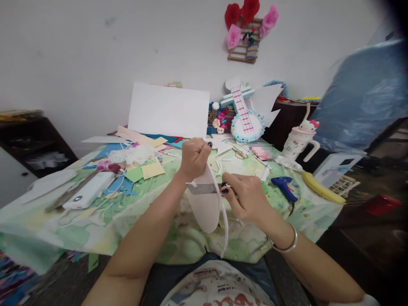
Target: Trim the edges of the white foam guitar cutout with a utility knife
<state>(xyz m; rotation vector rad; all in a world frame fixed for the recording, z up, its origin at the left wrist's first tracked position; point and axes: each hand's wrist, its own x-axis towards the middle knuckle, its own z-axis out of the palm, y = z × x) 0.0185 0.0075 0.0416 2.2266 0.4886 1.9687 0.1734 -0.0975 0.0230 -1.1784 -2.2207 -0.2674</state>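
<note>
My left hand [194, 158] is closed in a fist round the top of a pale rounded foam sheet [205, 208] that hangs down over the table's front edge. My right hand [247, 196] is closed on the handle of a craft knife [202, 188], whose silver blade lies across the sheet just below my left fist. A thin white strip [225, 216] curls down along the sheet's right side. A silver bangle [287, 245] sits on my right wrist.
The table [127, 212] has a green patterned cloth littered with paper scraps. A white power bank [87, 191] lies left; a blue glue gun [284, 187], a banana [321, 188] and a cat mug [299, 142] right. A white board [168, 109] and a foam guitar [245, 117] stand behind.
</note>
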